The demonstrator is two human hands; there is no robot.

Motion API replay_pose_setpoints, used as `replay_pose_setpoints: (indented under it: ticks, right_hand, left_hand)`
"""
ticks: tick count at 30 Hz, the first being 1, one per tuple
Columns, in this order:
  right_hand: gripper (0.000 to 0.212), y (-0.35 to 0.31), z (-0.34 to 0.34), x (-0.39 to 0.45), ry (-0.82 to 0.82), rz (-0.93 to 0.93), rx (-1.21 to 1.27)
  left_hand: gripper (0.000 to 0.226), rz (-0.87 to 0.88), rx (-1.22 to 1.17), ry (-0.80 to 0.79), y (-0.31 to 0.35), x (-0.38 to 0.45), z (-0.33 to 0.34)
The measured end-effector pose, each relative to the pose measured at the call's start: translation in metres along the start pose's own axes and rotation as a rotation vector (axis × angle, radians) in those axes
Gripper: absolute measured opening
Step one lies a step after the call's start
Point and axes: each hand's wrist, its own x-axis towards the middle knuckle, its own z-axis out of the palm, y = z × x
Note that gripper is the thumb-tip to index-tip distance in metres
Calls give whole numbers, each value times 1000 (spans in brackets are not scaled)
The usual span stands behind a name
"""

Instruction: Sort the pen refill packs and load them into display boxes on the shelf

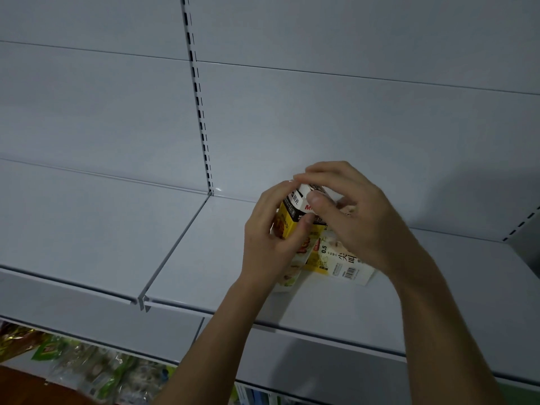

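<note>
A yellow, white and black display box [287, 217] stands upright on the white shelf [204, 252]. My left hand [271, 241] grips its side, thumb across the front. My right hand [350, 214] pinches the white top flap of the box [305, 190] between thumb and fingers. A second box [340, 263] of the same kind lies flat on the shelf just to the right, partly hidden under my right wrist. What is inside the upright box is hidden.
The white metal shelf runs left and right, with a seam [175, 244] to the left of the boxes and a slotted upright [198, 97] on the back panel. Below, at bottom left, lie several green packaged goods [87, 366].
</note>
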Motion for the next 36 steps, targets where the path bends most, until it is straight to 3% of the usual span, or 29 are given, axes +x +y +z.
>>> replay_pose_setpoints:
  ticks: [4,8,10,12,15,22,30,36]
  right_hand:
    - [20,-5,-28,9,-156,15,-41]
    - [16,-5,-34,4,-185,85,118]
    - [26,-4,-31,0,-193,129,147]
    - [34,-1,-28,-3,-182,167,174]
    - [29,2,-25,-7,-181,190,229]
    - [15,15,-21,-15,-127,113,274]
    - [16,21,-6,-21,-79,231,390]
    - [23,21,11,-21,141,153,286]
  left_hand:
    - [43,-32,-90,-97,3,5,-7]
    - [45,-227,-258,-236,12,14,-24]
    - [47,-296,-310,-313,13,19,-32]
    - [48,-331,-308,-382,13,23,-36]
    - [47,-346,-249,-460,13,25,-37]
    - [47,-368,-237,-478,17,22,-36]
    - [48,-364,-231,-464,17,18,-34]
    - [49,-325,-224,-385,13,18,-33]
